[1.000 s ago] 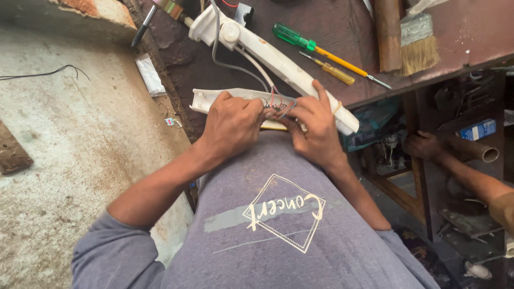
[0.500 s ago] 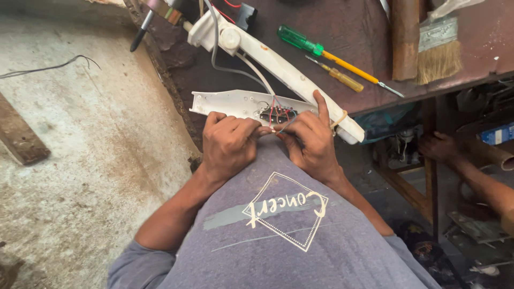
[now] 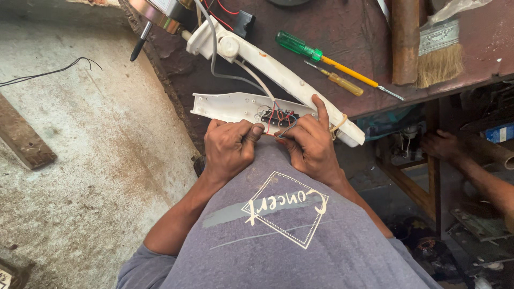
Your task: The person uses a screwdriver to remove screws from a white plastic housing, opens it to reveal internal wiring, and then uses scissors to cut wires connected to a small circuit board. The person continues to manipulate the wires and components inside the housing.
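Left hand point(image 3: 231, 147) curled, fingers closed on the near edge of an opened white plastic casing point(image 3: 230, 105), right hand point(image 3: 309, 143) fingers pinching its red and black wires point(image 3: 278, 115), forefinger stretched far, casing at counter point(image 3: 342, 32) near edge, green-handled screwdriver point(image 3: 321, 56) beyond.

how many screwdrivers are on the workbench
2. A green-handled screwdriver with a yellow shaft lies on the workbench past the white casing. A smaller yellow-handled screwdriver lies just beside it, nearer the right hand. More may sit out of frame.
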